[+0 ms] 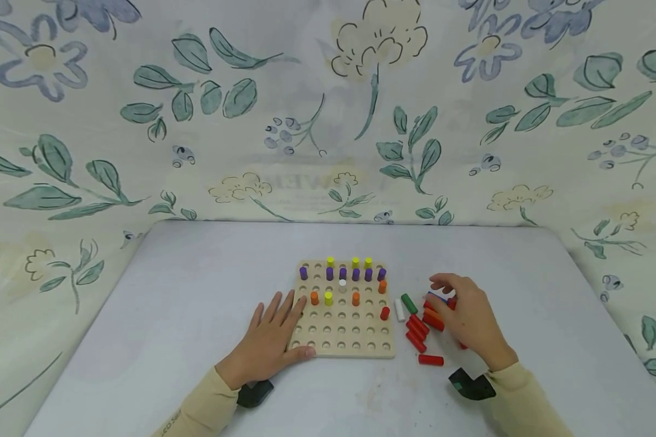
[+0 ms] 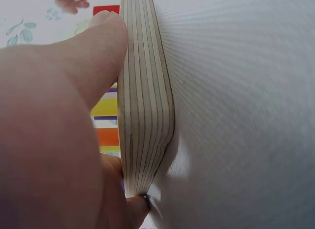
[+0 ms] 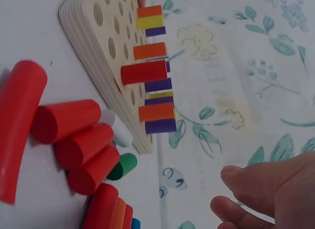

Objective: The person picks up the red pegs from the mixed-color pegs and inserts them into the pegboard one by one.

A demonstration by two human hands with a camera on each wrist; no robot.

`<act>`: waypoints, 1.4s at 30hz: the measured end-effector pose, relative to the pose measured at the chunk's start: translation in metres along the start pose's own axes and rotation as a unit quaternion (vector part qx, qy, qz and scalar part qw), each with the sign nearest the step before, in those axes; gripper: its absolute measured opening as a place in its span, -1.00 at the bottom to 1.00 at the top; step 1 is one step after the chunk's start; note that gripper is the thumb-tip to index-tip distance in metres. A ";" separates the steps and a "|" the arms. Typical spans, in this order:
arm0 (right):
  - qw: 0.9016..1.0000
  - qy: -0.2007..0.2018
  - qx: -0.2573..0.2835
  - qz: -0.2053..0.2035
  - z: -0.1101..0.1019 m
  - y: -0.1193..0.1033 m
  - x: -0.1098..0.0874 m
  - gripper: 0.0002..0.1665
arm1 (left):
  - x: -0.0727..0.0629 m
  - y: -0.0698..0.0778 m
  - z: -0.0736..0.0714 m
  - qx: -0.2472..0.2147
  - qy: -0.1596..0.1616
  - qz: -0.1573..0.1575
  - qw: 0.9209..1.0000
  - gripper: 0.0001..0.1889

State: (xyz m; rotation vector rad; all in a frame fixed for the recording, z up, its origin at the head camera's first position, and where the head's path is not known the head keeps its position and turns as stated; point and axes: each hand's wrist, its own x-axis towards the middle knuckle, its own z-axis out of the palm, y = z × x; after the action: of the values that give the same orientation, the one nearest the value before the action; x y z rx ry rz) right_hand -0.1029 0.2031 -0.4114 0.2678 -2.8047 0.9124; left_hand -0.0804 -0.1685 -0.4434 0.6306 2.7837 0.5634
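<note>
A wooden pegboard (image 1: 341, 351) lies on the table, its back rows carrying yellow, purple, orange and white pegs and one red peg (image 1: 385, 313) standing at its right side. My left hand (image 1: 268, 340) rests on the board's left edge, fingers spread, thumb at the near left corner. In the left wrist view the thumb lies along the layered side (image 2: 145, 91). My right hand (image 1: 470, 318) hovers over loose pegs right of the board, fingers loosely bent. Its thumb (image 3: 246, 182) and fingertips stand slightly apart in the right wrist view, with no peg visible between them.
Loose red pegs (image 1: 416, 341) lie between the board and my right hand, one red peg (image 1: 430, 360) apart toward the front. A green peg (image 1: 409, 303) and a white peg (image 1: 399, 310) lie beside the board. Floral cloth (image 1: 328, 121) hangs behind the table.
</note>
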 end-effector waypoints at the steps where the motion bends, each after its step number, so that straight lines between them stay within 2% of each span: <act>1: 1.000 0.001 0.000 0.001 0.000 0.002 0.000 -0.60 | 0.000 0.000 0.000 0.001 0.000 0.000 1.000 0.00; 7: 1.000 0.011 0.006 0.006 -0.003 0.010 -0.001 -0.65 | 0.000 -0.001 0.000 0.002 0.001 0.001 1.000 0.00; 13: 0.999 0.008 0.011 0.029 -0.008 0.014 -0.002 -0.64 | 0.001 -0.001 0.001 0.000 0.003 0.002 1.000 0.00; 21: 0.998 -0.013 -0.011 0.068 -0.012 0.023 -0.001 -0.61 | 0.001 -0.001 0.002 0.000 0.004 0.004 1.000 0.00; 30: 0.997 -0.026 -0.023 0.075 -0.013 0.037 0.002 -0.57 | 0.001 -0.001 0.001 -0.001 0.008 0.009 1.000 -0.01; 37: 0.993 -0.064 -0.026 0.092 -0.013 0.039 0.002 -0.53 | 0.000 -0.002 0.001 -0.004 0.010 0.010 1.000 -0.01; 42: 0.991 -0.087 -0.042 0.088 -0.011 0.041 0.003 -0.49 | 0.001 -0.002 0.001 -0.004 0.009 0.009 1.000 -0.01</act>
State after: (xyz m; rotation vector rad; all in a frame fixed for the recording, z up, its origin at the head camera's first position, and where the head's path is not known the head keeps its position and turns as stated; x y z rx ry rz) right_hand -0.1135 0.2421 -0.4253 0.0930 -3.0598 0.8387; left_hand -0.0813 -0.1695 -0.4457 0.6539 2.7935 0.5861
